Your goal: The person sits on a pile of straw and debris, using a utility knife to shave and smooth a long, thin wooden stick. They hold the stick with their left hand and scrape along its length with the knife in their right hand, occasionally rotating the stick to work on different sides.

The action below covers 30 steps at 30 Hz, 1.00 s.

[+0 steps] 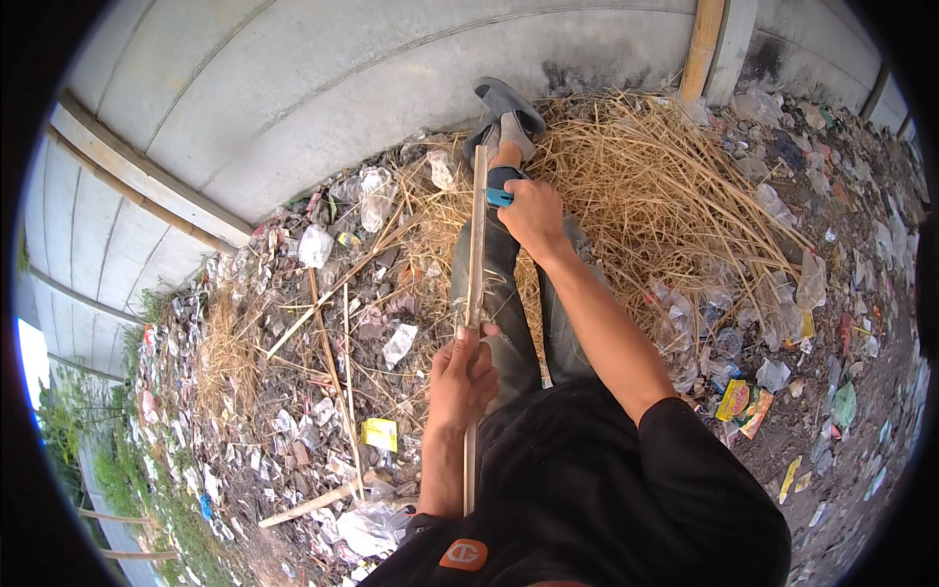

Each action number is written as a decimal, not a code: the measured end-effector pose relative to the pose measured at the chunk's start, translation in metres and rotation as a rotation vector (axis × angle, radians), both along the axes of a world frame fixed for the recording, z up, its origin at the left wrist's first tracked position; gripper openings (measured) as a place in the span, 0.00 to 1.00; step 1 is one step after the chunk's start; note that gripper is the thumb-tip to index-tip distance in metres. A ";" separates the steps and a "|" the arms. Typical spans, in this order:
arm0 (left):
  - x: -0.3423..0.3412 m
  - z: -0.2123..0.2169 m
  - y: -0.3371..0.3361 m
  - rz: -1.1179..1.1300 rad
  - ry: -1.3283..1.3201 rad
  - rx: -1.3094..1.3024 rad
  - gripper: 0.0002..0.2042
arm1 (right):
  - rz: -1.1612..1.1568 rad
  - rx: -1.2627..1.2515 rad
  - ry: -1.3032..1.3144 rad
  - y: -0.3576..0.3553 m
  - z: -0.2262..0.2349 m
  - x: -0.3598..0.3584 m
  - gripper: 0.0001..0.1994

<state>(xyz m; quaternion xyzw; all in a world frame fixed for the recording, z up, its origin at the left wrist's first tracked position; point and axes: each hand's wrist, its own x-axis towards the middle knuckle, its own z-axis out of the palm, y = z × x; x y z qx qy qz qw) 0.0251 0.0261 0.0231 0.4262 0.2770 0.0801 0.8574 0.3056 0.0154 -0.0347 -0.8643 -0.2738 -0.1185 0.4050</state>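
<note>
My left hand (462, 380) is wrapped round the lower half of a long split bamboo strip (477, 245). The strip stands lengthwise in front of me, from near my black shirt to the area of my feet. Higher up, my right hand (533, 220) is closed round a small teal cutter (499, 198) beside the strip's far part. Fingers hide most of the cutter, and its blade cannot be made out. Thin curled shavings (492, 284) cling to the strip just beyond my left hand.
Straw-like bamboo shavings (646, 186) lie heaped ahead and to the right, by a concrete wall (421, 88). Loose bamboo strips (328, 362) lie at the left among plastic litter. My outstretched legs (562, 313) end in grey sandals (504, 108) near the wall.
</note>
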 end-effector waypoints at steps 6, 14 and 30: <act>0.000 0.003 0.005 -0.018 -0.014 0.013 0.23 | 0.007 0.068 -0.110 0.020 -0.003 0.018 0.09; -0.073 -0.029 -0.011 0.018 -0.021 -0.375 0.20 | -0.298 0.136 0.002 -0.031 0.045 0.137 0.09; 0.012 -0.001 0.023 0.207 -0.140 0.193 0.21 | 0.550 -0.145 0.078 -0.057 0.053 -0.095 0.11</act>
